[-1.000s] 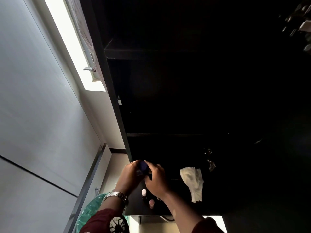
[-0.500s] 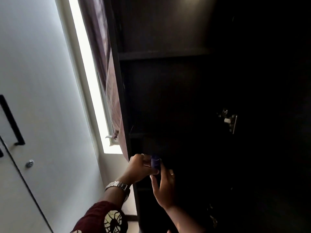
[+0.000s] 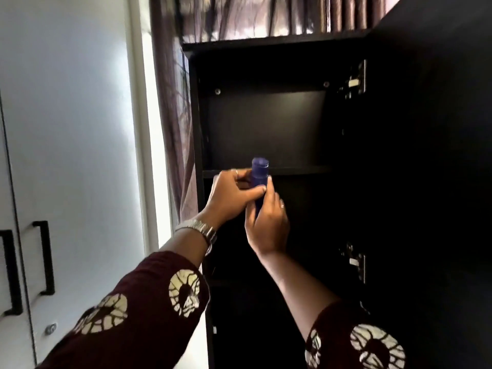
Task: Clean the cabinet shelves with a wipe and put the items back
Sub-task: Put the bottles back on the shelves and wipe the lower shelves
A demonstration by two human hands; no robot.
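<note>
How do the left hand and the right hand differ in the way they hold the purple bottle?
The left hand pinches the purple bottle near its top from the side; the right hand wraps its lower part from below. The left wrist wears a metal watch; the right wrist is bare. Both hands wear a ring.

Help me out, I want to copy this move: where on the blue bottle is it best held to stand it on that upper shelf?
Probably around the lower body, coming from below and the front, as the right hand does. The blue bottle is slim and upright, cap up, at the shelf edge. The left hand pinches its upper part from the left to steady it.
</note>
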